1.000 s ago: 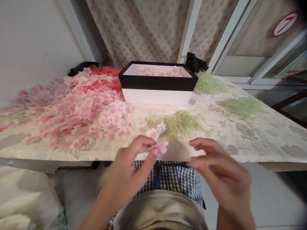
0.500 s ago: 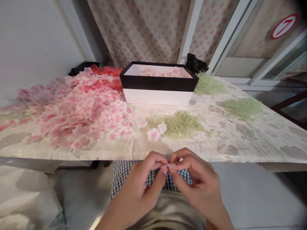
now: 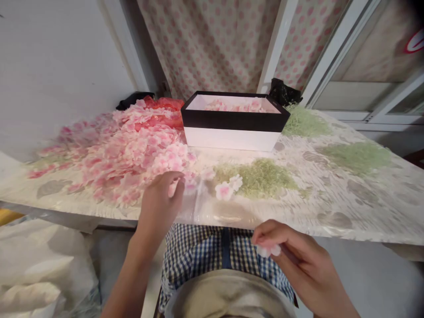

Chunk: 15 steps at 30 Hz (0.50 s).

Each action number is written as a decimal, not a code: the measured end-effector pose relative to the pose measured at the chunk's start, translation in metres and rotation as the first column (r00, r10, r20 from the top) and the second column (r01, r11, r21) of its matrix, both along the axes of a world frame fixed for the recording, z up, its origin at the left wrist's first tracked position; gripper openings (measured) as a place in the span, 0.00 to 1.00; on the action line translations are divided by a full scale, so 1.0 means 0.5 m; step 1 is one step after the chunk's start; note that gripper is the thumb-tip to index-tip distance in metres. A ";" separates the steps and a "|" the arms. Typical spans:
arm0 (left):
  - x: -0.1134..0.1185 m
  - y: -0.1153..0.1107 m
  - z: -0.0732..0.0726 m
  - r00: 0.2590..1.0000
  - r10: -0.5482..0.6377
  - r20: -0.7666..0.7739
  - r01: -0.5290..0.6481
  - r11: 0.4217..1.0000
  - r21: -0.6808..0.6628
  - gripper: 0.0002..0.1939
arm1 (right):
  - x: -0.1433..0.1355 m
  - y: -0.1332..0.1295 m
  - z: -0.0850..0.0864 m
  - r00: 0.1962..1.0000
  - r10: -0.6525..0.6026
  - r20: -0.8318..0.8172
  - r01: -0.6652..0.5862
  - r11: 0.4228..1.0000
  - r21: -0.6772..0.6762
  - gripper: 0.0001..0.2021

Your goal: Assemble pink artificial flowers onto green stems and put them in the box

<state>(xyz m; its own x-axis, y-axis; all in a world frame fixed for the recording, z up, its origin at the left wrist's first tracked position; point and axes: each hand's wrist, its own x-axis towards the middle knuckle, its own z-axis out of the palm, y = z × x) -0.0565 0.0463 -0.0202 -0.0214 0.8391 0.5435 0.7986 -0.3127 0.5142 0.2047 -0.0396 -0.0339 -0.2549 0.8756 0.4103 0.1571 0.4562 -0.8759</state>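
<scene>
Holds a pale pink blossom between thumb and fingers of the right hand, over the checked cloth on the lap, just off the near edge of the tabletop. Keeps the left hand at the near right fringe of a broad heap of pink petals, thumb and forefinger curled close together with some pink showing between; impossible to tell whether gripped or only behind. Between the two hands, farther in: two small loose blossoms, lying against the left end of a tuft of green sprigs. Beyond that, a white box with a black rim band, partly filled with pink petals. Behind the heap, red wrapping; to the right of the box, two paler green tufts and a crumpled black bag. At the back, a dotted curtain.
</scene>
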 end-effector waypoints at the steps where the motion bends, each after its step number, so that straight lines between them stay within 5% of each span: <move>1: -0.011 0.025 -0.007 1.000 0.006 -0.021 -0.007 1.000 -0.027 0.08 | 0.002 0.001 -0.002 1.000 0.018 -0.015 -0.018 1.000 -0.002 0.11; 6: -0.031 0.094 -0.029 0.996 -0.084 -0.030 0.081 0.992 -0.092 0.09 | 0.007 0.001 -0.005 1.000 0.015 0.009 -0.015 1.000 -0.018 0.12; 15: -0.035 0.076 -0.033 0.979 -0.084 0.186 0.097 0.993 -0.064 0.15 | 0.001 0.002 -0.005 0.999 -0.029 0.027 0.030 0.999 -0.027 0.10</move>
<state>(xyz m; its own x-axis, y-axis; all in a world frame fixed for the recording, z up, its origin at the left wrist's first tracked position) -0.0739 0.0842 -0.0365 -0.0372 0.8792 0.4750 0.6591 -0.3357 0.6730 0.2052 -0.0384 -0.0365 -0.2392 0.8937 0.3796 0.1937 0.4271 -0.8832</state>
